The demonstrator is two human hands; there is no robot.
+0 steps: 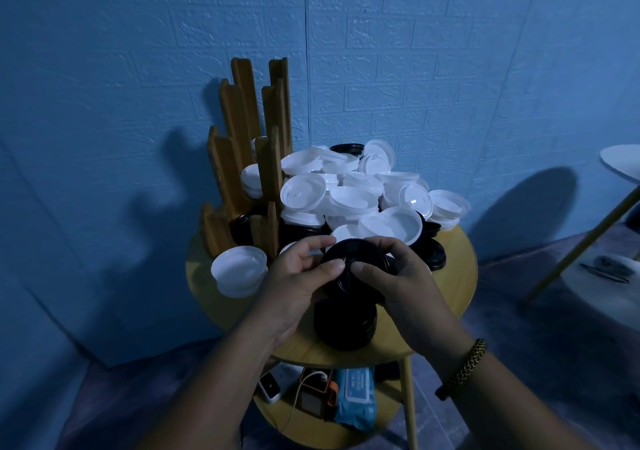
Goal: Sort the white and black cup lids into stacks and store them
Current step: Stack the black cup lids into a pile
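The blue wall (138, 69) is backing the table (453, 276); wipes pack (356, 394) print is blurring; left hand (298, 271) and right hand (398, 275) are pinching a black lid (360, 259).

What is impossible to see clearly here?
All in the head view:
- count of black lids held: left hand and right hand cover them
- top of black stack: behind the held lids
- wooden rack contents: behind its slats
- lower-shelf items: dim, partly under the table

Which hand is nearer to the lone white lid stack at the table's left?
Left. The left hand is right of the white lid stack; the right hand is farther, beyond the black lids.
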